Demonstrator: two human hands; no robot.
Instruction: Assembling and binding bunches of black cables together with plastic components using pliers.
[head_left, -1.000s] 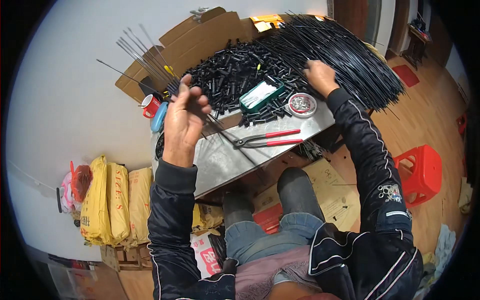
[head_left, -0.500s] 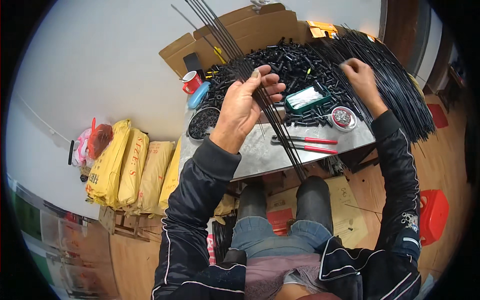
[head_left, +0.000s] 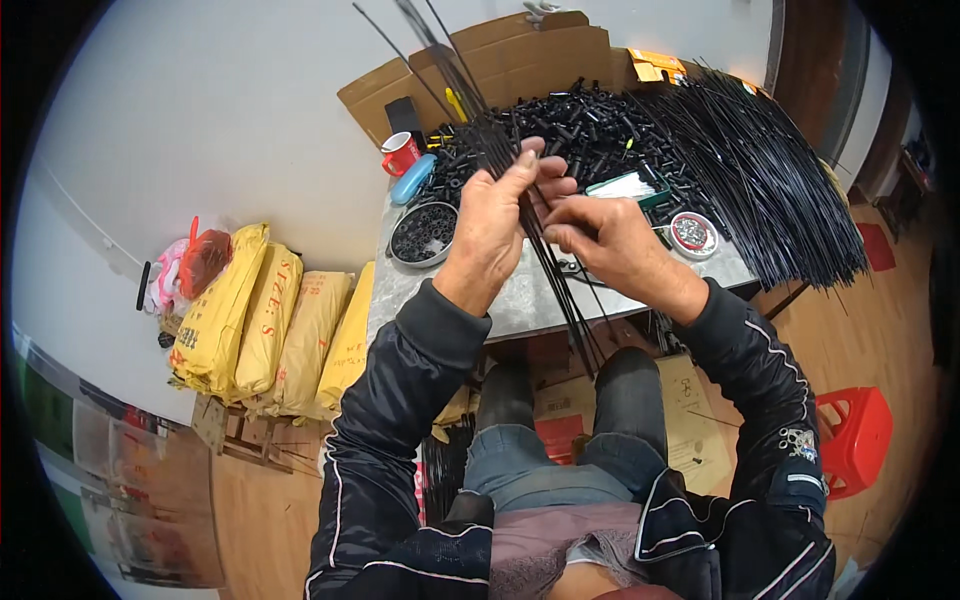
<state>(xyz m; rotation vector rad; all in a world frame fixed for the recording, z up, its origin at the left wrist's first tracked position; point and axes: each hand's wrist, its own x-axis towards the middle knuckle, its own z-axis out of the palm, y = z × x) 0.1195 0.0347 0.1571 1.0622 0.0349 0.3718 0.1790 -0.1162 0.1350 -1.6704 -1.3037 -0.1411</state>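
My left hand (head_left: 492,215) is closed around a bundle of thin black rods (head_left: 566,297) that slants from above the table's back down to my knees. Against the same bundle, just below it, my right hand (head_left: 625,250) pinches what looks like one rod that stands a little apart; its fingertips are partly hidden. A grey bowl of black rings (head_left: 424,235) sits left of my hands. To their right are a round tub of small metal parts (head_left: 692,235) and a green tray of white strips (head_left: 632,187), partly covered by my right hand.
Short black tubes (head_left: 585,125) are heaped at the table's back before a cardboard screen (head_left: 480,60). More black rods (head_left: 770,175) cover the right end. A red mug (head_left: 401,154) and blue case (head_left: 413,180) stand back left. Yellow sacks (head_left: 265,320) and a red stool (head_left: 855,440) flank me.
My right hand has come from the rod pile at the right over to the bundle, its fingers now at the rods. My left hand keeps its hold. The red-handled pliers are now mostly covered.
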